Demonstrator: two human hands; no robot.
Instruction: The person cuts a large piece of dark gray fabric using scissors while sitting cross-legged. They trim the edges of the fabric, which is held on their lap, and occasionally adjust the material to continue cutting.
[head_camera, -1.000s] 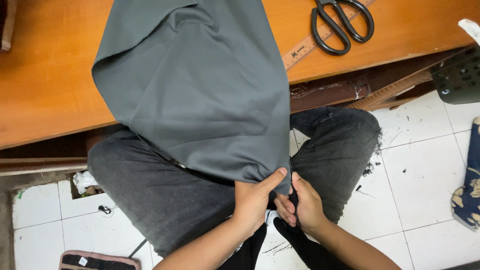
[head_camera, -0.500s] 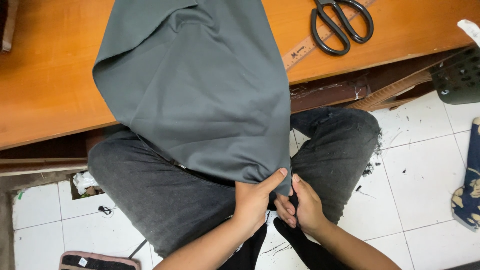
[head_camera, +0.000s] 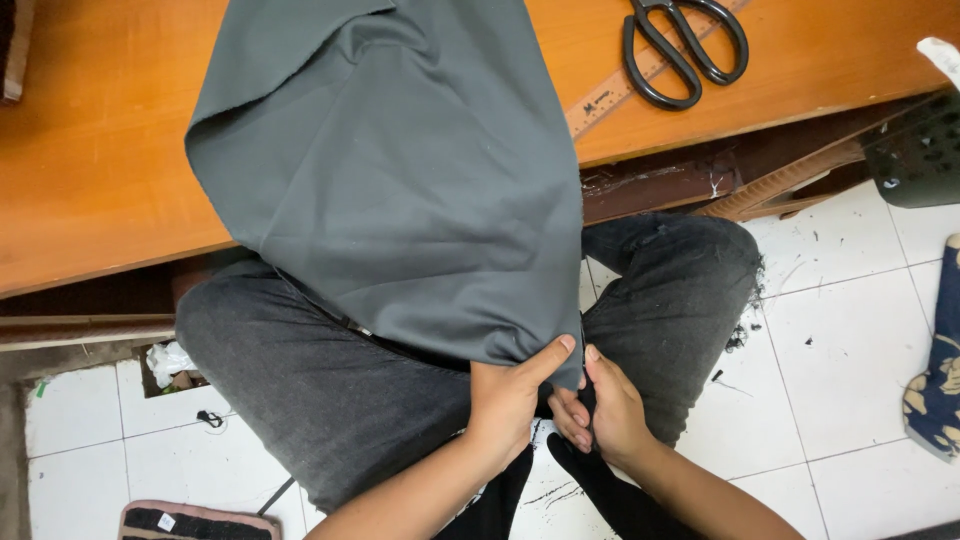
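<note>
A large sheet of grey fabric (head_camera: 400, 180) hangs from the wooden table (head_camera: 90, 170) down over my lap. My left hand (head_camera: 510, 395) pinches its lower corner edge, thumb on top. My right hand (head_camera: 605, 410) grips the same corner just to the right, fingers curled under the cloth. Both hands meet above my crossed legs in dark grey jeans (head_camera: 300, 390).
Black scissors (head_camera: 685, 45) lie on a wooden ruler (head_camera: 610, 100) at the table's far right. White tiled floor (head_camera: 850, 330) with dark thread scraps lies to the right. A patterned cloth (head_camera: 940, 370) lies at the right edge, a mat (head_camera: 190, 522) at the bottom left.
</note>
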